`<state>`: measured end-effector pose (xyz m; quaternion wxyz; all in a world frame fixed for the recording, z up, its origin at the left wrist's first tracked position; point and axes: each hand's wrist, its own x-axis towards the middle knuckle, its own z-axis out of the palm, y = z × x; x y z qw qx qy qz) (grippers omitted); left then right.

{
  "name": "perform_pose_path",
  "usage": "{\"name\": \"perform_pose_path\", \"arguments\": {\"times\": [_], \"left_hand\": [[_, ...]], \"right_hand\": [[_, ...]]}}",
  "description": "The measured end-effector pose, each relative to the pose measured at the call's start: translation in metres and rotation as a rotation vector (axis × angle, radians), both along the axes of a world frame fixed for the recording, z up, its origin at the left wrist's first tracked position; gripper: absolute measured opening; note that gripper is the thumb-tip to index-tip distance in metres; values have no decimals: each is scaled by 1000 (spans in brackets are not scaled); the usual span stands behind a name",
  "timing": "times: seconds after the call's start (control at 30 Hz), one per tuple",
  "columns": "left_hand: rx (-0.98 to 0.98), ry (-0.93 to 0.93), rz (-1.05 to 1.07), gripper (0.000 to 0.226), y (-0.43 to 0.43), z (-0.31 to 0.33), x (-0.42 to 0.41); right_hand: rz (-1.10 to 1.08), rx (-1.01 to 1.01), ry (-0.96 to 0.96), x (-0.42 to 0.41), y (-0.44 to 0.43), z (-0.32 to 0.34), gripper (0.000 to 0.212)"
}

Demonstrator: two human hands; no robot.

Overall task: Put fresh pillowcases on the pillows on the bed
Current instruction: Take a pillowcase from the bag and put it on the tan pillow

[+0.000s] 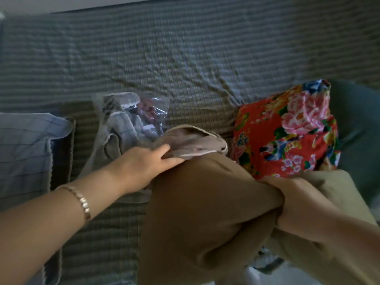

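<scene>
A tan pillowcase [201, 202] covers most of a pillow that I hold up over the bed. Its far end is open, and a pale beige pillow end [193, 140] shows there. My left hand [148, 161] grips the pillowcase's open edge, thumb on top. My right hand [292, 194] clutches a bunched fold of the tan fabric near my body. A red floral pillow [287, 132] lies on the bed to the right. At the left edge lies a blue checked pillow [24, 153].
A clear plastic bag [127, 120] holding folded grey and dark fabrics lies on the striped grey-green bed cover [185, 58], just beyond my left hand. A teal cloth [357, 124] lies at the far right. A gold bracelet [82, 200] is on my left wrist.
</scene>
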<state>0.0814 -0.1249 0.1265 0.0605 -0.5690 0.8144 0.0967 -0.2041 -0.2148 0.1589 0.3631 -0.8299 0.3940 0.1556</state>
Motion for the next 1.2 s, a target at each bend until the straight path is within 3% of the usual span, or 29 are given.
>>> {"name": "perform_pose_path", "arguments": {"times": [0.07,0.13,0.23,0.3,0.43,0.5,0.67,0.73,0.87,1.03,1.1,1.2], "left_hand": [[-53,18,132,79,21,-3,-3],[-47,65,428,78,37,-14,-8],[96,94,943,54,47,-35,-16],[120,183,1059,36,45,-47,-27],[-6,780,1464,20,29,-49,-51],[-11,976,1555,20,31,-45,-52],[67,1196,1489,18,43,-34,-50],[16,1045,1461,23,39,-31,-52],[-89,537,1336,30,21,-29,-71],[-321,461,1387,14,-6,-20,-40],[-405,392,1165,13,-15,-12,-42],[-345,204,736,29,-16,-4,-66]], "right_hand": [[-160,-53,-44,-27,-9,-3,51],[-310,-121,-68,-37,-19,-10,58],[-509,-114,-119,-33,-18,-13,66],[-618,-103,-123,-34,-25,-17,61],[-681,-86,-117,-29,-27,-24,59],[-736,-71,-137,-30,-28,-24,58],[-796,-38,-118,-36,-25,-23,61],[-805,-40,-76,-37,-24,-24,59],[-703,-157,-5,-33,-7,-23,54],[-446,-244,28,-27,35,-19,55],[-416,-240,-28,-23,49,-20,40],[-416,-170,-86,-19,62,-24,28]]}}
